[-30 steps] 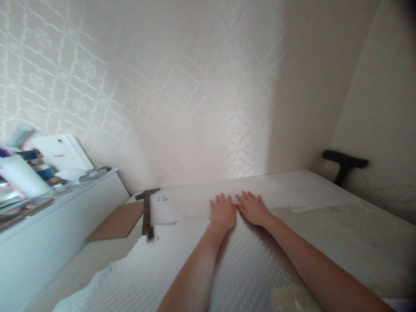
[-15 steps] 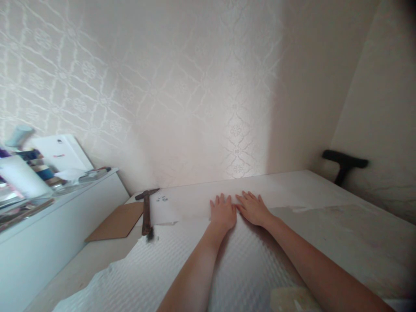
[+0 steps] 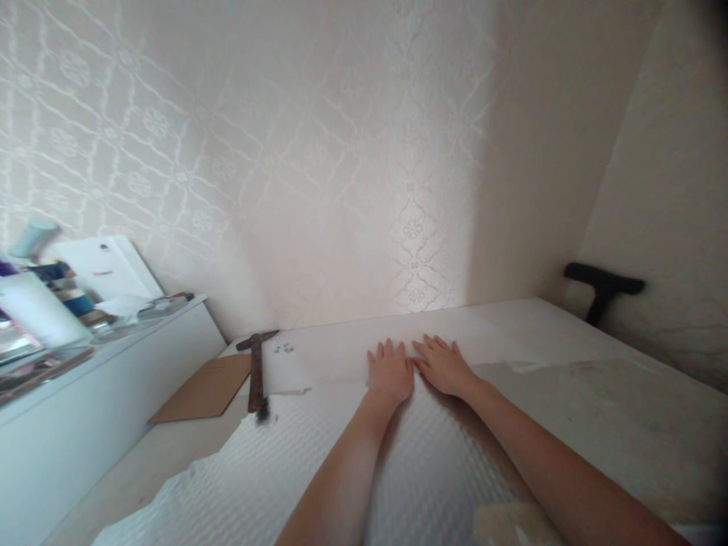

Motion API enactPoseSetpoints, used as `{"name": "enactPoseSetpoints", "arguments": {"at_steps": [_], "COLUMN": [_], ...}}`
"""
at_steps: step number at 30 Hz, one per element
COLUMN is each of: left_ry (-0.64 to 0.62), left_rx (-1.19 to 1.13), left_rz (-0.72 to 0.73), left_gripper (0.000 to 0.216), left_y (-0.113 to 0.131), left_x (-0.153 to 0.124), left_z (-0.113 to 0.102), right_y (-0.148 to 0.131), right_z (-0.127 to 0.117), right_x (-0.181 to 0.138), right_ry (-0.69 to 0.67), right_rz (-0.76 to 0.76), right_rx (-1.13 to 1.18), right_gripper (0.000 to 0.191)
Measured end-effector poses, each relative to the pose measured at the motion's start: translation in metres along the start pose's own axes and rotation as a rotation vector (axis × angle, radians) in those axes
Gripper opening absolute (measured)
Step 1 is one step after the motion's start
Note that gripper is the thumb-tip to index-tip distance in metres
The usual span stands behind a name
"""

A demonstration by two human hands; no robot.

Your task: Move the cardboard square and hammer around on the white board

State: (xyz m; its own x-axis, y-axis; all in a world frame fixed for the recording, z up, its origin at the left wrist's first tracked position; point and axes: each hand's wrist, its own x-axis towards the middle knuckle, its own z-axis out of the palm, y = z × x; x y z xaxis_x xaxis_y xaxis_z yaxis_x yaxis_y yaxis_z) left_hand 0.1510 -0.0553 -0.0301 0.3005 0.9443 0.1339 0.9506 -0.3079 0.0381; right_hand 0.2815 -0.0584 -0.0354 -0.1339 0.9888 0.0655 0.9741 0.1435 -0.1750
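Observation:
My left hand (image 3: 391,373) lies flat with its fingers spread, at the far edge of a white quilted, bumpy-textured sheet (image 3: 307,447). Close beside it my right hand (image 3: 444,365) also rests flat, fingers apart, and the two thumbs meet or nearly meet. Beneath the fingertips is the smooth white strip (image 3: 335,353) of the tabletop along the wall. Neither hand grips anything. Left of the hands lies a hammer (image 3: 257,371) with a dark, worn handle. Several small metal bits (image 3: 284,348), too small to name, sit near its head.
A brown cardboard piece (image 3: 202,388) lies left of the hammer, against a white cabinet (image 3: 114,425) topped with clutter. A black T-shaped object (image 3: 603,280) stands by the right wall. At the right, the bare surface (image 3: 614,417) looks worn and stained. Patterned wallpaper (image 3: 341,167) rises behind.

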Motion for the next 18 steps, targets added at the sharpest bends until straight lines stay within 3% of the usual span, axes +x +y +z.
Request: {"name": "enactPoseSetpoints", "arguments": {"at_steps": [18], "left_ry": [-0.001], "left_rx": [-0.009], "left_rz": [0.0], "left_gripper": [0.048], "left_y": [0.0005], "left_x": [-0.0007], "left_z": [-0.0016], "right_y": [-0.0001], "right_z": [0.0007], "right_x": [0.0004], "right_ry": [0.001], "right_rz": [0.006], "right_rx": [0.002], "right_gripper": [0.054]}}
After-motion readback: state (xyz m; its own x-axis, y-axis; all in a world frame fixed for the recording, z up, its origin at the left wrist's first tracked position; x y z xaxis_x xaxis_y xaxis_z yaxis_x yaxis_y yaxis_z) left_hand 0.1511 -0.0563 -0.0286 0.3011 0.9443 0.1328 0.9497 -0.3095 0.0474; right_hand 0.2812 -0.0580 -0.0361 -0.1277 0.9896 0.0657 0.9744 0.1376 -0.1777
